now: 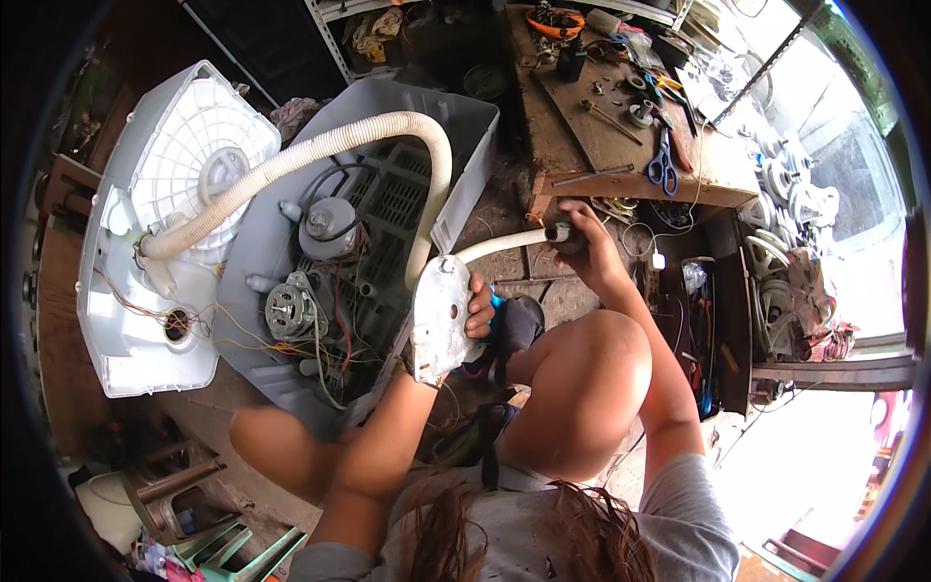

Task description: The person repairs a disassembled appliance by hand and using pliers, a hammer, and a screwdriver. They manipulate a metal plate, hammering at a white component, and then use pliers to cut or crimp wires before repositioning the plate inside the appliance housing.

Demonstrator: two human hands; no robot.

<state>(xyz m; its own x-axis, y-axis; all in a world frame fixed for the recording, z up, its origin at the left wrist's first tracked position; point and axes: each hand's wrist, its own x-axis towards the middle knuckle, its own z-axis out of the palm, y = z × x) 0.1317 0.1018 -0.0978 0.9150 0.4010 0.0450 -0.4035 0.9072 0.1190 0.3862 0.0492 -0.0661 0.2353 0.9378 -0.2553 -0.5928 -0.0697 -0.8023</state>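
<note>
My left hand grips a pale flat plate with a round hole in it, its fingers curled over the right edge. The plate stands roughly upright beside the grey washing machine body. Out to the right, my right hand is closed around the dark-tipped end of a thin cream hose, whose other end runs behind the plate. A thick ribbed drain hose arches from the white tub part down toward the plate. Two motors with loose wires lie inside the grey body.
At the back right, a wooden bench carries blue-handled scissors, a screwdriver and other tools. Below its right end is an open tool box. Pulleys pile up farther right. A green plastic piece lies at the lower left.
</note>
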